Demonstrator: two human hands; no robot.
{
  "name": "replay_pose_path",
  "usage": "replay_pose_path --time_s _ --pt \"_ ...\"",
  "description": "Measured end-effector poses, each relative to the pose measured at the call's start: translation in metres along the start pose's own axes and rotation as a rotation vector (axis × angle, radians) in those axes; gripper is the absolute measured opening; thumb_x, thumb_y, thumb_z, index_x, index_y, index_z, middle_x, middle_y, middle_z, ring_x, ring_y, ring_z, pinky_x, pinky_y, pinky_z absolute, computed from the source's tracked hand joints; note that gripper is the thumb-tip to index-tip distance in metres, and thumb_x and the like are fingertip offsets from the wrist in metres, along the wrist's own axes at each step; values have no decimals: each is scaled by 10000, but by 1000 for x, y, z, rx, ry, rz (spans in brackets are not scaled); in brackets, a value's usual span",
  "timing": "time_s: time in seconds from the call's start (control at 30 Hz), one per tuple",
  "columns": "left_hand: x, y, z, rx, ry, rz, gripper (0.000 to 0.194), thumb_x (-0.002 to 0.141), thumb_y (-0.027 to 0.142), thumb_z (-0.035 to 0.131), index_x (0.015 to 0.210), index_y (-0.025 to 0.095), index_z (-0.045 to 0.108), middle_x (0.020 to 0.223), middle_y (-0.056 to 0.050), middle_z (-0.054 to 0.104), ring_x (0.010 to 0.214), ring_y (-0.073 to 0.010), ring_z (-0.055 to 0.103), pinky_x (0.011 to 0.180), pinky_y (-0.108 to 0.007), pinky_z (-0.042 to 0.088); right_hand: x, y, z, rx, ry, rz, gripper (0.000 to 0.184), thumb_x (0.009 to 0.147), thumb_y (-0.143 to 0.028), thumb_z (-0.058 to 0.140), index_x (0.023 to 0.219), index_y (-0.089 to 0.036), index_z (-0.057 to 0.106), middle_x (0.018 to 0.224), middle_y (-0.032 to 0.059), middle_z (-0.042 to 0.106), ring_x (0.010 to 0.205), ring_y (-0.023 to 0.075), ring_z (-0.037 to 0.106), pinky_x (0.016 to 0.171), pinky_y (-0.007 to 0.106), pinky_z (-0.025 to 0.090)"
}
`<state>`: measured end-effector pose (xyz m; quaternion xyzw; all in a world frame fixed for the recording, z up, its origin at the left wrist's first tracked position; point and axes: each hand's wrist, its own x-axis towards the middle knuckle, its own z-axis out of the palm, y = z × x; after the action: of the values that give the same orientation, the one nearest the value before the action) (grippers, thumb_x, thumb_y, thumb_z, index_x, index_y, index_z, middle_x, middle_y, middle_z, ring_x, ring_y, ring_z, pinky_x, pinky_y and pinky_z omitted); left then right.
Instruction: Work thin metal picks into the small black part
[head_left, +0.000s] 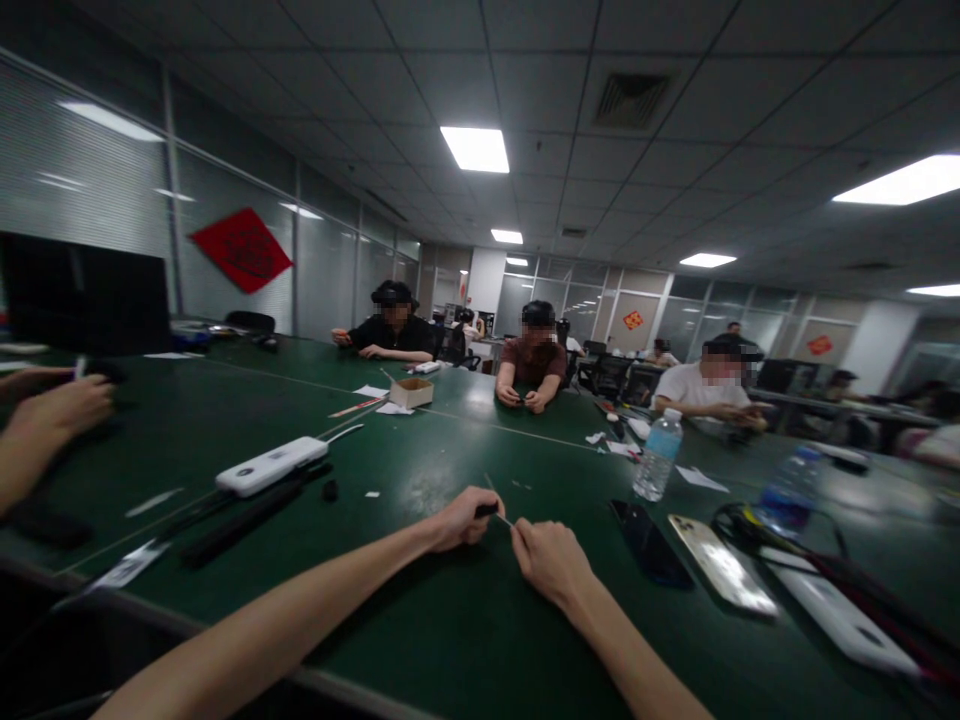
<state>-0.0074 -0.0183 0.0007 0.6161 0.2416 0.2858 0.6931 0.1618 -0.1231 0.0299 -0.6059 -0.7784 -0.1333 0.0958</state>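
In from the near edge of the bench (375,640), your left hand (461,518) closed on a small dark piece (486,510) while your right (551,562) pinched a thin pale strip (505,521), both probably light, the strip likely bendy, best gripped near its end.

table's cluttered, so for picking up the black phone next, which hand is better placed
Right, probably: the black phone lies nearer the right hand; the left hand is farther off. Both seem to be holding something, though.
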Motion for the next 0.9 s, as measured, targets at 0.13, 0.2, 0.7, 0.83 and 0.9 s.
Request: replay_pose_path --time_s 0.13,0.2,0.7,0.83,0.9 --pt "-5 6 1 4 -57 -21 289 749 377 473 827 128 598 421 91 269 348 -46 182 383 -190 158 -1 6 -3 24 -2 -46 430 944 -408 229 843 -196 589 745 73 643 667 172 609 614 250 366" --pt "-6 8 3 11 -63 -26 292 749 376 475 820 124 604 416 90 269 347 -47 186 384 -191 156 -2 8 -4 22 3 -65 426 942 -409 235 839 -201 591 747 69 645 676 175 609 621 252 363" --pt "-7 14 3 4 -121 -65 334 721 361 501 820 78 648 410 75 288 354 -49 201 397 -210 168 -2 21 -3 34 -1 -158 402 936 -388 267 814 -199 599 752 47 651 699 154 606 654 233 343" --pt "-5 11 2 -28 -79 -84 349 713 392 509 826 87 636 433 67 316 365 -50 227 404 -204 175 -1 23 -2 38 20 -159 394 938 -383 269 824 -204 601 755 42 655 706 151 608 654 228 339" --pt "-2 8 0 -53 -37 -74 340 715 403 507 837 108 622 446 71 312 367 -48 224 404 -197 171 0 22 -1 43 38 -168 392 938 -382 269 822 -205 599 749 38 653 705 148 606 653 224 335"
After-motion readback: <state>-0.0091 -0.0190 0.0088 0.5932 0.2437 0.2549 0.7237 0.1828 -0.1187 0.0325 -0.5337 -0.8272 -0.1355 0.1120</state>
